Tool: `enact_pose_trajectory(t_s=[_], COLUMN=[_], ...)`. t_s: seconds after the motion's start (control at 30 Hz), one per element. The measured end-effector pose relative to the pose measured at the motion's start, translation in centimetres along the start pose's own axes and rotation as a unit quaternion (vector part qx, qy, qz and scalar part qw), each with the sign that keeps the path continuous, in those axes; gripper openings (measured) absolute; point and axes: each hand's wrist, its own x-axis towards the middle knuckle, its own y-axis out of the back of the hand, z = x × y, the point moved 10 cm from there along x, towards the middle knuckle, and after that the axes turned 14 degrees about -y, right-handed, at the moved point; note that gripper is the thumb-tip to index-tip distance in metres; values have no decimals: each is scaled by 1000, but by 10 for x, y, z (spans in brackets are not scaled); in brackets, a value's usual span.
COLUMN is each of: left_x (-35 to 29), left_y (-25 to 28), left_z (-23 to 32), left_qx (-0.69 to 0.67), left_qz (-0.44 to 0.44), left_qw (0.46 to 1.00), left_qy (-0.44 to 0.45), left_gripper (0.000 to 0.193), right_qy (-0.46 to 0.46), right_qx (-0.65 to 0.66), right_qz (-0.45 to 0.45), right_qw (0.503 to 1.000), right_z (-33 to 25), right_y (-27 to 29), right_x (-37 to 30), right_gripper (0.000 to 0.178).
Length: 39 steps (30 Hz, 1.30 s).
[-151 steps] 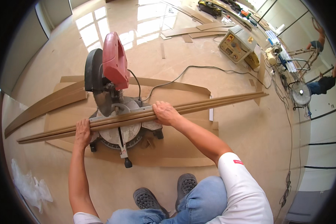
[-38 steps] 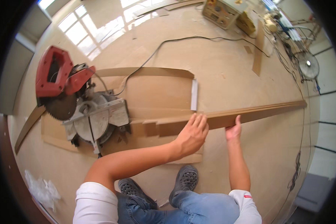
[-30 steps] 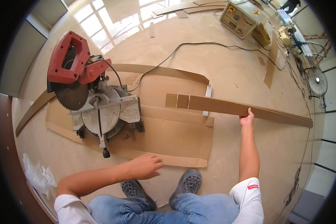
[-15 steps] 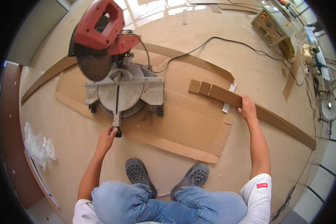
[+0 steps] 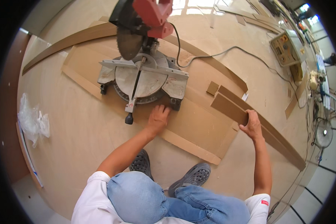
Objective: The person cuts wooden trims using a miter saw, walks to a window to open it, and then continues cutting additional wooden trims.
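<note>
My right hand (image 5: 252, 125) grips a long brown plank (image 5: 227, 107), its thumb on the near side and its fingers over the far edge. This plank is pulled slightly apart from another long brown plank (image 5: 265, 125) lying along its far side. A short brown offcut (image 5: 212, 87) rests on the cardboard by their left ends. My left hand (image 5: 159, 118) reaches down to the cardboard just in front of the mitre saw (image 5: 142, 78), between its black-knobbed handle (image 5: 129, 118) and its right foot. Its fingers are bent and somewhat apart, with the tips partly hidden. The saw's toothed blade (image 5: 128, 43) is raised.
Flattened cardboard (image 5: 198, 130) lies under the saw. A dark cable (image 5: 212, 55) runs from the saw to the right, near a box-shaped machine (image 5: 286, 48). Clear plastic wrap (image 5: 31, 119) lies at left. A round fan (image 5: 324, 133) and more cables stand at right.
My left hand has let go of the saw's handle and moved right to the cardboard before the base. My right hand has drawn one plank away from the other and tilted it.
</note>
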Motion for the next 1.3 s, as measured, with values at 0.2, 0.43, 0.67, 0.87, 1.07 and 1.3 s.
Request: enact_pose_trajectory(t_s=[0.2, 0.43, 0.67, 0.87, 1.07, 1.3], left_x=[-25, -185, -180, -127, -31, 96], left_y=[-2, 65, 130, 67, 173, 162], left_z=[16, -93, -144, -131, -127, -157], left_qx=[-67, -112, -253, -559, -109, 127], left_qz=[-106, -275, -18, -29, 195, 222], left_qw=[989, 952, 905, 743, 961, 961], left_qy=[-80, 74, 342, 367, 163, 110], left_gripper=[24, 23, 46, 38, 18, 20], right_qy=[26, 102, 70, 138, 80, 81], right_qx=[65, 34, 13, -54, -52, -57], right_qz=[-99, -58, -63, -108, -139, -123], right_qw=[993, 992, 995, 983, 986, 988], right_z=[-100, -200, -251, -262, -260, -264], right_y=[-28, -62, -84, -98, -99, -100], right_x=[21, 81, 122, 127, 128, 130], right_gripper=[72, 52, 51, 73, 53, 48])
